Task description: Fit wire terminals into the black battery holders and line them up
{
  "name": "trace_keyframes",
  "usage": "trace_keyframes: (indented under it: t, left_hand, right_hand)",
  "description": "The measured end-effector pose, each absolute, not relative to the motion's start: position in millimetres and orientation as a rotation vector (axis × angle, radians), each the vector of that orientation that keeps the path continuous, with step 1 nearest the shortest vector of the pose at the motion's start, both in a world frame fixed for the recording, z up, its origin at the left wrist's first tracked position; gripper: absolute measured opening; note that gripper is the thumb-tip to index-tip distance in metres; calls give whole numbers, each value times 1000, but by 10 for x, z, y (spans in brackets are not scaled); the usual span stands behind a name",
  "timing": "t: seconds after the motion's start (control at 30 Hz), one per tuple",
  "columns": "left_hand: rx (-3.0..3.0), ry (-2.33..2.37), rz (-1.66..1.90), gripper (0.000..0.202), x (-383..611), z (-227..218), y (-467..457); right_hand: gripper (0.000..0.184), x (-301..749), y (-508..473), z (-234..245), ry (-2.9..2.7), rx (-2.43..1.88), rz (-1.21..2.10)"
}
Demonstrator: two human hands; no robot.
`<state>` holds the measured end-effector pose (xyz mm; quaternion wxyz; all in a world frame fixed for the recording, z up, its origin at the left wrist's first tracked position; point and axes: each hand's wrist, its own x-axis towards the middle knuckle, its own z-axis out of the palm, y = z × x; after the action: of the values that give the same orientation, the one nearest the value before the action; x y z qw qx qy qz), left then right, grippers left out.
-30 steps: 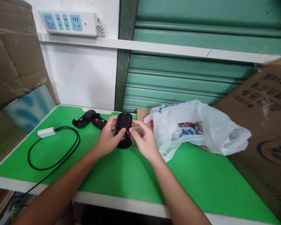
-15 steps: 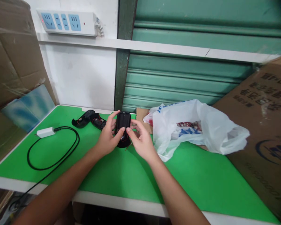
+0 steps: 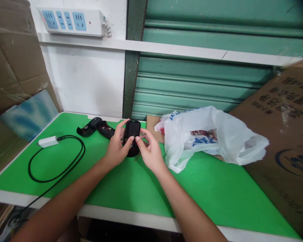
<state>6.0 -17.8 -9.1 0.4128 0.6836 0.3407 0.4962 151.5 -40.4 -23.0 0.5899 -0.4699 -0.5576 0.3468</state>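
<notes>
Gripping black device (image 3: pixel 132 129) upright, long axis near-vertical, fingers of left hand (image 3: pixel 116 149), right hand (image 3: pixel 148 153) closed around it

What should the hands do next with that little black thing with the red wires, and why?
Probably tuck the loose red wires inside the black device before doing anything else. The left hand grips its side and the right hand pinches at its lower end, where thin wires stick out over the green mat. Loose wires could get pinched or snag.
</notes>
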Motion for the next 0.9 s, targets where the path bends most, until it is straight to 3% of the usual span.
trace_keyframes:
  t: [0.9]
  left_hand:
    - [1821,967,1286,60,82,-183,-159]
  right_hand:
    - [32,1428,-339,-346,-1262,-1148,774]
